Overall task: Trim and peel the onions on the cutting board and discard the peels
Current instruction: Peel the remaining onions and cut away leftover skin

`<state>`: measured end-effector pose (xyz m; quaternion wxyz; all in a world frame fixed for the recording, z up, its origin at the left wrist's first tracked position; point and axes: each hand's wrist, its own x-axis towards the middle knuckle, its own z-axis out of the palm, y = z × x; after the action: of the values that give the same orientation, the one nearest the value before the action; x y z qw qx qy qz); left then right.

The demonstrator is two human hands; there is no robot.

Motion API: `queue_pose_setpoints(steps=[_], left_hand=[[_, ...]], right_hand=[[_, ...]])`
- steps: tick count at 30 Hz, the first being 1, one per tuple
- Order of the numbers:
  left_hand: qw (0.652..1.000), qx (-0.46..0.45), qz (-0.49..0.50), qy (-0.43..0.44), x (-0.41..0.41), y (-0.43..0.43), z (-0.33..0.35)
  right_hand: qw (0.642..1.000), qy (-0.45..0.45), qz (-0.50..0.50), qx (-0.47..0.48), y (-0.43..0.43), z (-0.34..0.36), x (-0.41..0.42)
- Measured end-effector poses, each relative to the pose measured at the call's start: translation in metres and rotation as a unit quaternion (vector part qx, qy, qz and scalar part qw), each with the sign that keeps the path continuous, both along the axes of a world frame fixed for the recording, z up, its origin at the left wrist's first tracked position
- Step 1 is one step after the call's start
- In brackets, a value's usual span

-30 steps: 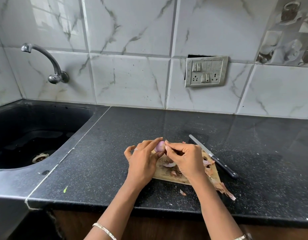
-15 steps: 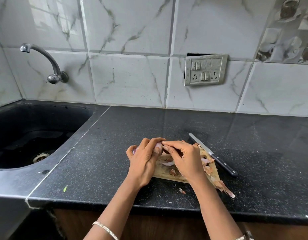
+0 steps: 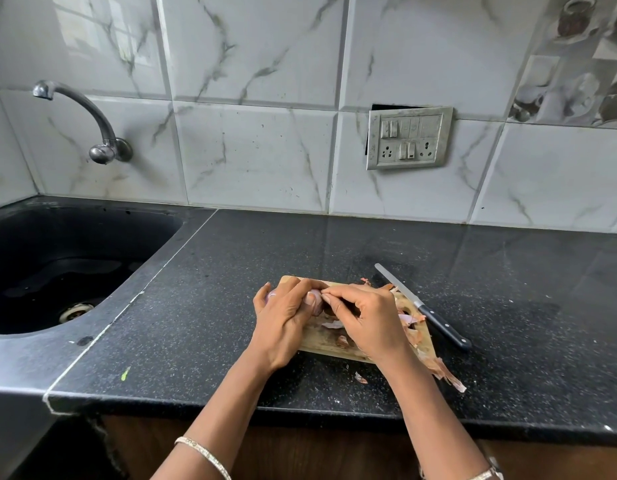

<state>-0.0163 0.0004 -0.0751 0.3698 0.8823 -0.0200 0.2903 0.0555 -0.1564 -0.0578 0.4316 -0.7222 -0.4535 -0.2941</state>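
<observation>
Left hand [image 3: 286, 320] fingers wrap the small pinkish-purple onion [image 3: 316, 303] above the worn wooden cutting board [image 3: 322, 345]; right hand [image 3: 366, 320] fingers pinch it.

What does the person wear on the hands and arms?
Both forearms are bare; no sleeve shows. The left hand has a thin silvery bangle on its wrist and what seems a ring on one finger. The right hand has a silvery band at the wrist, cut by the frame edge; bracelet or watch, I cannot tell.

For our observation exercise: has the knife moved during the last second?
No. The knife lies as before, beside the right edge of the cutting board, tip toward the tiled wall.
</observation>
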Motion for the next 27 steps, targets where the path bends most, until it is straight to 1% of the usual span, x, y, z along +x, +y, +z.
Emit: queue_pose_setpoints(steps=[5,10,12,15,23,27], left_hand=[[1.0,0.007,-0.01,-0.01,-0.0006,-0.0005,0.0],[0.999,-0.028,0.004,-0.017,0.001,-0.0011,-0.0001],[0.999,-0.034,0.01,-0.017,0.0023,-0.0006,-0.0007],[0.999,-0.026,0.017,-0.014,0.0022,-0.002,-0.0002],[0.999,-0.01,0.029,-0.037,0.0006,-0.0023,0.0044],[0.999,-0.003,0.021,-0.034,0.0003,-0.003,0.0051]], right_hand=[[1.0,0.012,-0.016,-0.006,0.0027,-0.0025,0.002],[0.997,0.078,0.014,0.024,0.0001,-0.003,0.0007],[0.995,0.091,0.013,0.028,-0.0008,-0.003,-0.0007],[0.995,0.096,0.003,0.032,-0.0008,-0.0025,-0.0008],[0.99,0.134,0.019,0.028,0.0003,0.0008,-0.0053],[0.99,0.137,0.023,0.025,-0.0004,0.0016,-0.0062]])
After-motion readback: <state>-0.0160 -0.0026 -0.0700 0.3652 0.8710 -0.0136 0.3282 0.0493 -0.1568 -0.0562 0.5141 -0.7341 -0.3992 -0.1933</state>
